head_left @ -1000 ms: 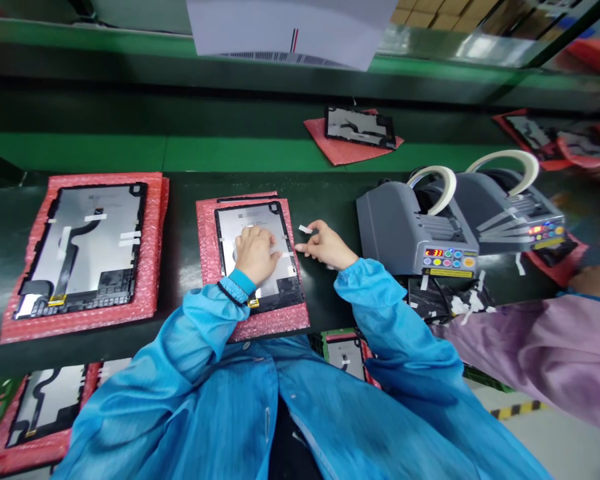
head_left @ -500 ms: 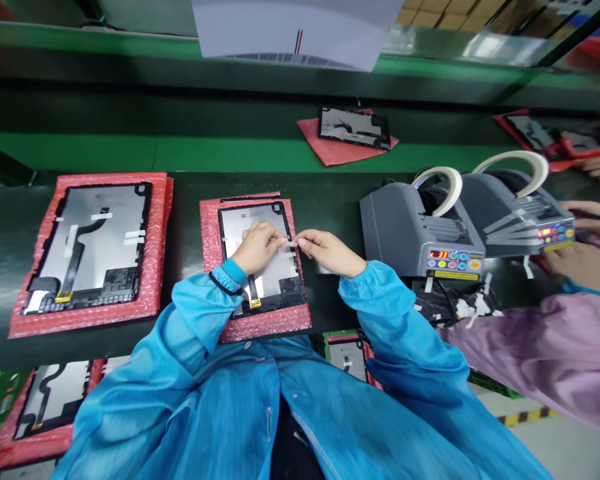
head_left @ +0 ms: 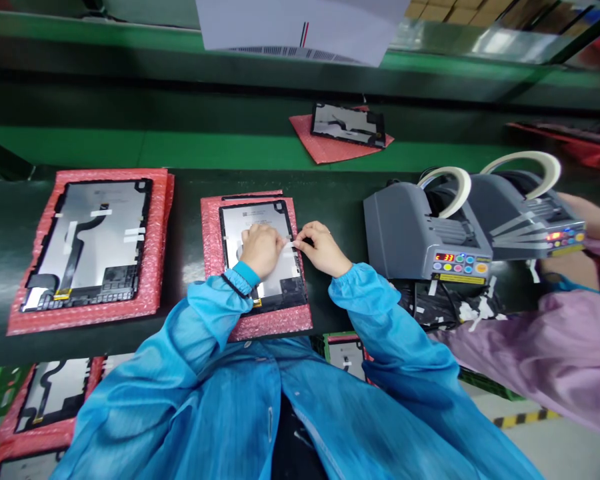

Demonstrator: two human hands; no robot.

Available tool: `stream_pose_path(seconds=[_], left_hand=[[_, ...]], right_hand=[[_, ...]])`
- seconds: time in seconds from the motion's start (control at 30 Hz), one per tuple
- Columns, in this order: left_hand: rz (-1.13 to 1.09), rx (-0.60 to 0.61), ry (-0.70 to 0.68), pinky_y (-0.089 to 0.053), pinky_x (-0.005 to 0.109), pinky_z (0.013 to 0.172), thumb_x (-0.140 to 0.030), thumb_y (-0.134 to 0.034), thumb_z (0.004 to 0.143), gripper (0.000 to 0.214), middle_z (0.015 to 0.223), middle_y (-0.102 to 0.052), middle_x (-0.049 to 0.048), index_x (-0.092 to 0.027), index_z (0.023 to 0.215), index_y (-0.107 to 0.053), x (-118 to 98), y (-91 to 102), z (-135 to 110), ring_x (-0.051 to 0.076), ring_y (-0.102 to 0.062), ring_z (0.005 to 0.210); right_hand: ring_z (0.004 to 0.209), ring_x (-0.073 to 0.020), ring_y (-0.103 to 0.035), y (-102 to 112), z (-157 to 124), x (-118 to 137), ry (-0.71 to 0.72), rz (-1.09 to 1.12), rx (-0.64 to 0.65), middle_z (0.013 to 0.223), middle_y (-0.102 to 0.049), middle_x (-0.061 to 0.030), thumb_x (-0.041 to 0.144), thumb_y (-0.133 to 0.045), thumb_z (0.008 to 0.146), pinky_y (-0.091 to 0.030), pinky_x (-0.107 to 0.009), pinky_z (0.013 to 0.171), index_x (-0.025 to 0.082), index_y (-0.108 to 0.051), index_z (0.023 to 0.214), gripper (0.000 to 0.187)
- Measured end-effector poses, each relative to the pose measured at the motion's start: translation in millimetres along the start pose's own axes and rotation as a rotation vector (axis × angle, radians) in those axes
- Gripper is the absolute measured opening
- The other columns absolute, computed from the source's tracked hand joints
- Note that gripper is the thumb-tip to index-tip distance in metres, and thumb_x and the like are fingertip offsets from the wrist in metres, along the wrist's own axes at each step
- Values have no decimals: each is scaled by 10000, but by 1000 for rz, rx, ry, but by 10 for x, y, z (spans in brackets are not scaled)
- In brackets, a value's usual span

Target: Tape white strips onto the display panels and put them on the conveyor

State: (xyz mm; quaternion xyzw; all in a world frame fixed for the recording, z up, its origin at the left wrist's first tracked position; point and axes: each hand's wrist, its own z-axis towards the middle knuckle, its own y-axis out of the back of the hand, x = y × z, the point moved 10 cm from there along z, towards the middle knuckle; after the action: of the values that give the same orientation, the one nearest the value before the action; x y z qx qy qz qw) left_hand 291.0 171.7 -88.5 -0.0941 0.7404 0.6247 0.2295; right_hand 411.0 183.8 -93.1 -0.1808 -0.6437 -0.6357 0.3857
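Observation:
A tablet screen panel [head_left: 236,217] with a silvery back and black frame lies on pink bubble wrap [head_left: 213,260] in front of me. My left hand [head_left: 263,251] rests over its middle, thumb and fingertips pinched on one end of a short white tape strip [head_left: 289,245]. The other end of the strip is between the thumb and finger of my right hand [head_left: 324,248], just off the panel's right edge. More white tape pieces sit along that edge, below the strip. The left hand hides part of the panel's back and its cable.
A second panel [head_left: 113,237] on bubble wrap lies left, another [head_left: 349,125] at the back. Two grey tape dispensers [head_left: 403,227] stand right, beside a co-worker's purple sleeve [head_left: 545,340]. Crates with more panels [head_left: 55,393] are below the table edge.
My left hand has shifted slightly right and down over the panel. The right hand's fingers have curled more at the tape strip. The co-worker's hands have moved behind the dispenser.

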Motion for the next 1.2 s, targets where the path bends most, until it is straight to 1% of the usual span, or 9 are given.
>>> stream_pose_path(seconds=[0.43,0.63,0.7,0.77,0.87,0.93,1.0,1.1,1.2], left_hand=[[91,-41,-51,-334,441,857,-291,-488,903,253,977,-637,136,-139,827,-674,-51,-67,-13,312,-471,1059],[72,-71,-50,-330,439,863,-273,-531,872,201,946,-634,131,-140,803,-664,-48,-48,-25,312,-475,1055],[36,-90,-41,-331,429,863,-277,-565,854,166,953,-630,117,-148,814,-660,-28,-21,-26,304,-478,1050],[-4,-112,-42,-330,416,863,-274,-597,836,137,968,-625,104,-155,862,-658,-8,13,-30,292,-478,1049],[-41,-101,-82,-320,407,861,-264,-612,832,127,958,-620,84,-175,902,-668,-24,18,-41,275,-483,1035],[-46,-60,-109,-315,411,857,-287,-615,836,125,930,-621,79,-187,864,-685,-53,-19,-45,274,-487,1026],[-37,-32,-107,-315,420,853,-318,-628,830,146,920,-622,82,-189,838,-696,-67,-44,-44,281,-486,1030],[-24,-14,-80,-325,425,858,-297,-643,814,128,938,-627,83,-197,863,-705,-37,-19,-65,289,-481,1055],[7,-52,-47,-350,424,866,-228,-630,797,170,988,-628,81,-222,953,-698,166,126,-190,291,-485,1064]], right_hand=[[919,-200,-524,-69,-22,12,-28,-161,54,848,-555,-39,149,-672,766,-364,-392,902,181,-646,706,73],[767,-197,-517,75,-72,-124,-127,-245,-17,697,-528,-32,291,-696,756,-401,-380,818,180,-642,614,188],[768,-202,-521,150,-172,-67,-93,-245,-83,725,-554,-50,283,-617,815,-411,-383,815,180,-686,702,168],[838,-217,-527,133,-308,76,5,-236,-114,827,-595,-83,189,-491,863,-415,-390,842,174,-719,893,231],[956,-243,-497,-83,-510,248,114,-234,-65,1015,-594,-125,49,-372,815,-413,-411,889,155,-652,1171,465],[986,-250,-475,-228,-598,249,96,-220,-44,1097,-567,-133,11,-353,770,-412,-425,913,156,-573,1289,582],[998,-247,-471,-308,-643,190,40,-199,-56,1121,-551,-126,-6,-344,744,-408,-429,935,171,-523,1344,651],[1013,-245,-489,-311,-647,81,-46,-190,-87,1098,-557,-127,-9,-346,720,-402,-423,957,150,-520,1347,670],[996,-243,-533,-224,-574,-8,-116,-164,-84,1041,-599,-142,40,-352,765,-419,-402,945,106,-614,1229,537]])
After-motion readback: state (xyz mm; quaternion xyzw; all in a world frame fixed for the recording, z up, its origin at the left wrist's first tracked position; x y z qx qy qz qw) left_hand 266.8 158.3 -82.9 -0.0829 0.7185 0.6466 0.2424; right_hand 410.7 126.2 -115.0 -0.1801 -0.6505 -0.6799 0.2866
